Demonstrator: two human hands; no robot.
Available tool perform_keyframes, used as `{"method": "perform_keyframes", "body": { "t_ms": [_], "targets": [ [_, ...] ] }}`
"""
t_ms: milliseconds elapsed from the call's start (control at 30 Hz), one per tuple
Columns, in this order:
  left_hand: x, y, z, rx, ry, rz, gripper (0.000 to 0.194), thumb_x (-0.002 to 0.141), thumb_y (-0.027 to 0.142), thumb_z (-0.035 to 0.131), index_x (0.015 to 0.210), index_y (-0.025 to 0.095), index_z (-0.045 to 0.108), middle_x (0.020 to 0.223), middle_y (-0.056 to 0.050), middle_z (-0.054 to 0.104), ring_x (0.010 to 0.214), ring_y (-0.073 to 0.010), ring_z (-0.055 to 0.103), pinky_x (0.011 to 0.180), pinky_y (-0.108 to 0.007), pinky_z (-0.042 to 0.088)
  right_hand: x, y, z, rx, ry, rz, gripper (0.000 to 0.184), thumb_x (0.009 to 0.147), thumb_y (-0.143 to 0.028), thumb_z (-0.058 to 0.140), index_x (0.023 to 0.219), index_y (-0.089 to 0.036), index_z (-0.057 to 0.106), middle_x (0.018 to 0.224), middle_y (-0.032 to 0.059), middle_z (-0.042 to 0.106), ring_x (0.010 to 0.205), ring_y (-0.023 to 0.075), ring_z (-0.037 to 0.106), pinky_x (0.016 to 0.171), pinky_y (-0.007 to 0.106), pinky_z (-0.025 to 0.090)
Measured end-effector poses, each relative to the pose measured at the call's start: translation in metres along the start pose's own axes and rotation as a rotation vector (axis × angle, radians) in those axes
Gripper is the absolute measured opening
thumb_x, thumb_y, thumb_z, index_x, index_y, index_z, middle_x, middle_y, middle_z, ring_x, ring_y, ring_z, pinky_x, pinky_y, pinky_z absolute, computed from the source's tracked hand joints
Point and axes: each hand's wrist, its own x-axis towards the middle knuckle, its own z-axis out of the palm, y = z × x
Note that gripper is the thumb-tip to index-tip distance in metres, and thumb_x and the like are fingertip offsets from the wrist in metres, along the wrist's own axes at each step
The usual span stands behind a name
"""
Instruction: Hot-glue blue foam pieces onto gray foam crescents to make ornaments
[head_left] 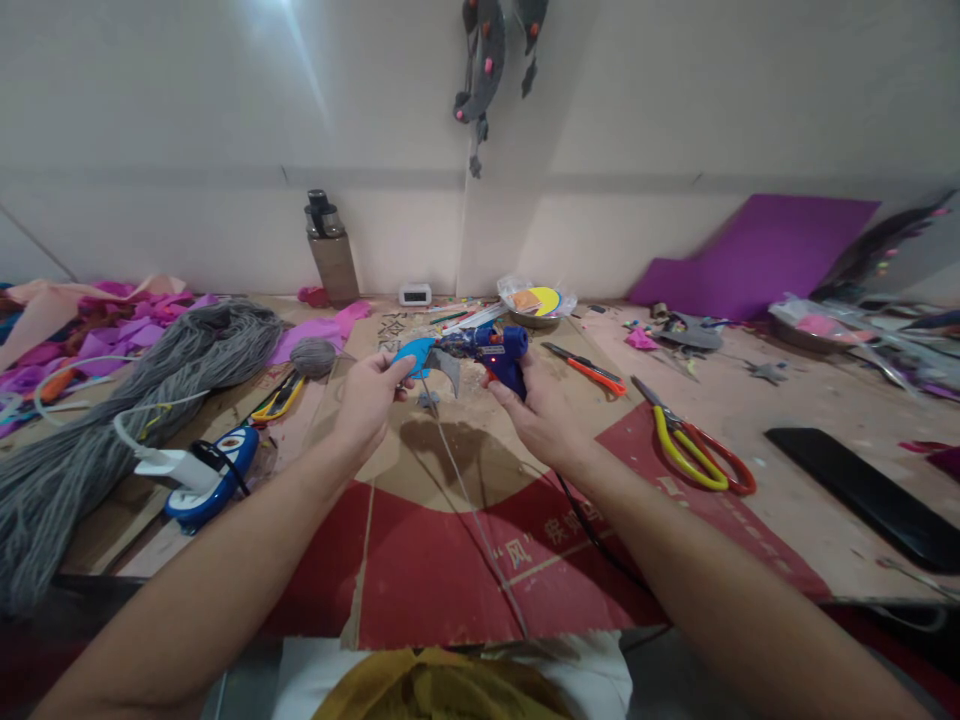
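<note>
Pinched in my left hand is a blue felt piece with a grey felt crescent beside it. My right hand grips a blue hot glue gun by its handle, and a small red light glows on its side. The gun's nozzle points left and sits against or very near the felt. A grey yarn strand hangs from the felt piece down over the cardboard. Below the felt lies a small grey felt scrap.
Around the cardboard mat lie scissors, an orange cutter, a yellow cutter, a black phone and a blue power strip. Grey yarn heaps at left. A bottle stands behind; the gun's cord trails below my right arm.
</note>
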Motion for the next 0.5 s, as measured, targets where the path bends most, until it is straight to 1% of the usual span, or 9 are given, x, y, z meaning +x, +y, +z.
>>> {"method": "perform_keyframes", "body": {
  "t_ms": [100, 267, 400, 500],
  "targets": [
    [-0.0003, -0.0002, -0.0003, 0.01, 0.0, 0.003, 0.019, 0.07, 0.029, 0.071, 0.065, 0.015, 0.059, 0.058, 0.0, 0.058, 0.05, -0.0087, 0.05, 0.048, -0.02, 0.035, 0.0, 0.0002, 0.0001, -0.002, 0.009, 0.003, 0.04, 0.09, -0.033, 0.047, 0.128, -0.018, 0.046, 0.115, 0.0135, 0.062, 0.114, 0.0305, 0.055, 0.097, 0.049, 0.043],
    [-0.0011, 0.0004, -0.0014, 0.035, -0.006, 0.021, 0.022, 0.07, 0.032, 0.072, 0.068, 0.015, 0.059, 0.06, -0.001, 0.059, 0.052, -0.0094, 0.051, 0.049, -0.02, 0.036, -0.001, -0.0013, 0.0013, 0.012, -0.022, -0.017, 0.041, 0.09, -0.032, 0.047, 0.129, -0.019, 0.044, 0.115, 0.0124, 0.063, 0.105, 0.0286, 0.059, 0.094, 0.048, 0.044],
    [-0.0017, 0.0017, -0.0017, 0.03, -0.003, 0.022, 0.021, 0.069, 0.032, 0.072, 0.067, 0.015, 0.059, 0.059, -0.001, 0.059, 0.052, -0.0093, 0.05, 0.05, -0.021, 0.037, -0.0016, -0.0022, 0.0024, 0.022, -0.046, -0.007, 0.044, 0.09, -0.033, 0.047, 0.131, -0.018, 0.043, 0.117, 0.0137, 0.062, 0.109, 0.0293, 0.057, 0.095, 0.047, 0.044],
    [-0.002, 0.0023, -0.0016, 0.028, -0.007, 0.019, 0.021, 0.069, 0.031, 0.071, 0.067, 0.015, 0.059, 0.059, -0.001, 0.059, 0.052, -0.0093, 0.051, 0.05, -0.021, 0.037, -0.0012, -0.0022, 0.0025, 0.012, -0.043, 0.002, 0.044, 0.09, -0.033, 0.047, 0.131, -0.018, 0.044, 0.116, 0.0138, 0.063, 0.107, 0.0295, 0.058, 0.095, 0.048, 0.043]
  ]
}}
